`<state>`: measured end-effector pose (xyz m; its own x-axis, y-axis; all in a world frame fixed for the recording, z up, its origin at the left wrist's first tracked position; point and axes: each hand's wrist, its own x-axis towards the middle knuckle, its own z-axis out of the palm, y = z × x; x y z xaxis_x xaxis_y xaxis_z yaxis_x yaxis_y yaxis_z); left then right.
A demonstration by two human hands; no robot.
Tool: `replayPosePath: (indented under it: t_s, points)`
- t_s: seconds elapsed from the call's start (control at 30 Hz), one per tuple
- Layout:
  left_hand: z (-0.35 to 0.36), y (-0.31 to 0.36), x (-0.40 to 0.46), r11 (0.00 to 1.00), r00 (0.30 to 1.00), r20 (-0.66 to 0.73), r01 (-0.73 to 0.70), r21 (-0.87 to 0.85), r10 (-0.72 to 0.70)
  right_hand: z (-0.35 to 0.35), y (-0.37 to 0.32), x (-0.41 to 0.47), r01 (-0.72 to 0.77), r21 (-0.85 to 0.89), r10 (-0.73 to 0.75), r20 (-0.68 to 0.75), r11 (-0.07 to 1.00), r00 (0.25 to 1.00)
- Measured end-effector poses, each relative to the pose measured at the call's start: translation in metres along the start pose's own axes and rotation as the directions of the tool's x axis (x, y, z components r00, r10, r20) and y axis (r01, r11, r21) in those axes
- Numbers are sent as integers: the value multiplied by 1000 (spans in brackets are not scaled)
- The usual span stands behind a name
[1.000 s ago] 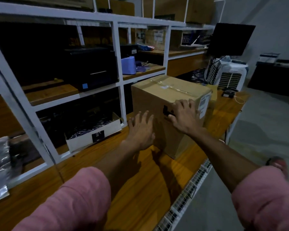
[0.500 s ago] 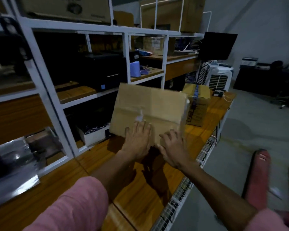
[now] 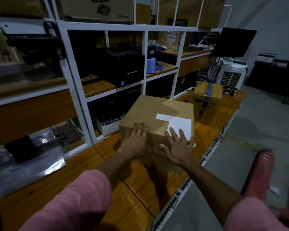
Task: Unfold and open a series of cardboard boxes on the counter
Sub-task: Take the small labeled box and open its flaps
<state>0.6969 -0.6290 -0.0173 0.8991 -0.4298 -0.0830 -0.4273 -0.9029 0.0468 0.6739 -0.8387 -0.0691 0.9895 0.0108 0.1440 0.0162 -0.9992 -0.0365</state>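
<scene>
Both hands, left hand (image 3: 137, 140) and right hand (image 3: 178, 147), now press flat, gripping nothing, on the cardboard box (image 3: 158, 112), rolled label-up, ready for opening.

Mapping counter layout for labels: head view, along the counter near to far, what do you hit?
Left hand and right hand, both flat on the near edge of the big cardboard box → smaller taped box → small dark device with a white cable at the counter's far end.
</scene>
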Motion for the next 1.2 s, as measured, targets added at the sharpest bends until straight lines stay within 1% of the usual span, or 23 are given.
replayPosePath:
  t_s: [0.07,0.17,0.23,0.33,0.43,0.53,0.6,0.67,0.73,0.77,0.83,0.93,0.97,1.0,1.03,1.07,1.13,1.2]
  points:
    - [4,-4,-1,1000,1000,24,6,23,-6,-3,-2,-4,10,2,-10,3,1000,1000]
    - [23,-3,-6,999,999,28,16,29,-17,-3,-2,-18,54,-7,-54,-30,999,998]
    - [39,4,-15,999,999,-19,41,4,-40,-1,-3,-30,87,-33,-89,-45,996,995]
    - [49,17,-31,993,987,-113,115,-34,-118,1,-2,-47,123,-73,-125,-26,990,992]
    - [50,29,-54,984,976,-130,175,-33,-178,3,-3,-69,173,-98,-177,-26,980,984]
    - [61,41,-86,977,960,-184,211,-8,-209,12,-3,-100,227,-78,-230,-23,971,973]
    - [71,50,-106,972,958,-166,234,-15,-233,17,2,-119,277,-65,-276,19,959,961]
    - [79,59,-123,964,959,-94,263,-44,-266,21,6,-135,316,-18,-314,83,948,946]
    - [82,67,-136,952,952,-54,296,-81,-301,20,9,-149,315,70,-321,103,946,941]
    - [81,71,-142,945,946,-68,311,-98,-318,18,10,-153,301,114,-312,97,947,945]
    - [72,79,-154,936,926,-149,333,-114,-347,10,10,-159,260,216,-275,40,941,961]
    - [53,82,-164,928,873,-314,358,-107,-373,-7,11,-152,224,363,-175,-164,905,971]
    - [46,81,-165,927,855,-360,364,-97,-373,-13,14,-147,227,371,-146,-233,900,961]
    - [40,80,-165,927,847,-382,366,-82,-369,-18,17,-142,232,355,-139,-270,905,953]
    - [34,79,-164,929,856,-371,364,-64,-361,-23,21,-138,236,315,-159,-252,919,955]
    - [30,79,-163,933,875,-335,357,-44,-350,-25,25,-135,243,260,-200,-179,935,963]
    - [26,78,-160,942,914,-236,335,-16,-329,-21,30,-131,266,159,-275,33,951,961]
    - [27,78,-158,946,935,-142,325,-13,-324,-10,35,-128,265,123,-283,167,956,944]
